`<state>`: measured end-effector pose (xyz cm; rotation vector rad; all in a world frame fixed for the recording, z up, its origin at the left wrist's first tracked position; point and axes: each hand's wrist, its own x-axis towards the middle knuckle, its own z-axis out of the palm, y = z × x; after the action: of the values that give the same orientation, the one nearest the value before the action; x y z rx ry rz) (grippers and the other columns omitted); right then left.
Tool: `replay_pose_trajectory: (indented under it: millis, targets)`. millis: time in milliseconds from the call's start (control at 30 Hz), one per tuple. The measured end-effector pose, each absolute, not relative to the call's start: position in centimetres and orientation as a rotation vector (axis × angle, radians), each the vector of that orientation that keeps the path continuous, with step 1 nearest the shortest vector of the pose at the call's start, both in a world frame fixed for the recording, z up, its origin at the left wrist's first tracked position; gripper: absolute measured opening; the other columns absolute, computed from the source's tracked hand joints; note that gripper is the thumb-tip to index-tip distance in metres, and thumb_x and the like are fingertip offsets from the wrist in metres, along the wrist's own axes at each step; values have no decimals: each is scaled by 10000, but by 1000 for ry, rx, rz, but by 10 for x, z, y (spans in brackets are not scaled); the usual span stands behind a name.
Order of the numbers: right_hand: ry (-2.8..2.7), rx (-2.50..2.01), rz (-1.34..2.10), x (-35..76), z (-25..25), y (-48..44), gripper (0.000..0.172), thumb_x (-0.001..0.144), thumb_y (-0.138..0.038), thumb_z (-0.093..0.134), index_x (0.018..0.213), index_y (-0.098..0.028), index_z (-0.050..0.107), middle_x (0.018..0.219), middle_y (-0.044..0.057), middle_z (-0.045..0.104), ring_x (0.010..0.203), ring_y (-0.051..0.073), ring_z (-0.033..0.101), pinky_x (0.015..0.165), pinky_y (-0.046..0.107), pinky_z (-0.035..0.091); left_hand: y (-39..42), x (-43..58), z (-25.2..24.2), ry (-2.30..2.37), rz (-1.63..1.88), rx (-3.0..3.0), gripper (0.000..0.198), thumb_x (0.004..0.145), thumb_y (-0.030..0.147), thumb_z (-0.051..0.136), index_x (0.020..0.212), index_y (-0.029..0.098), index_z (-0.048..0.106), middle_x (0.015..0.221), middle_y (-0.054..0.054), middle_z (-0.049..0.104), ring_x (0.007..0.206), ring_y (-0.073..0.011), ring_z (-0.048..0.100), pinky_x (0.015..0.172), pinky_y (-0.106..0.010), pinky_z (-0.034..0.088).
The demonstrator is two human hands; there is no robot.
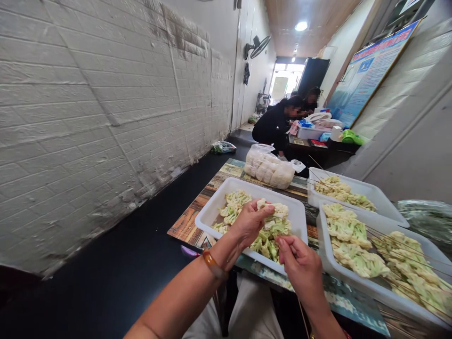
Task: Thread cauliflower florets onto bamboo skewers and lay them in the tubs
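Over a white tray (pixel 215 197) of cut cauliflower (pixel 235 202), my left hand (pixel 249 223) has its fingers closed round a pale cauliflower floret (pixel 278 209). My right hand (pixel 302 263) is pinched near the tray's right front part, just below and right of that floret. A thin wooden skewer (pixel 302 316) runs down from beneath my right hand, its upper end hidden by the fingers. Loose green-white pieces lie in the tray beneath both hands.
Two more white trays (pixel 383 200) at the right hold cauliflower on skewers (pixel 348 226). Behind my tray, a plastic bag of white pieces (pixel 270 167) rests on the patterned table (pixel 190 223). Two people (pixel 278 120) sit farther back at another table. A brick-patterned wall (pixel 106 108) stands left.
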<state>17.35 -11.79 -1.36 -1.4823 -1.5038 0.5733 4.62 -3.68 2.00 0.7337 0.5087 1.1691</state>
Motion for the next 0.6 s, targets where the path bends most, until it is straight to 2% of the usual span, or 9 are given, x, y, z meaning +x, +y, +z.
replay_pose_trajectory:
  millis: [300,500,600]
  targets:
    - [-1403,-1348,914,173,-14,-108,430,837,-585,508,828,-175,638,558,-8,572,440,134,503,459,248,405,-31,41,27,520,1172,751,341,555,324,835,727,119,624,638,2,609,574,-91,558,594,-223,410]
    - [-1446,-1302,958,171,-10,-107,443,849,-535,522,1025,-154,664,630,15,634,500,156,582,526,268,472,-22,33,24,557,1211,773,314,612,344,797,713,118,604,643,-10,617,563,-97,558,568,-222,422]
    - [-1436,-1294,913,170,-10,-108,405,846,-501,533,1014,-161,676,619,23,653,495,166,594,501,271,485,-19,27,28,616,1221,775,326,586,338,808,697,124,590,615,-3,613,538,-103,557,552,-228,433]
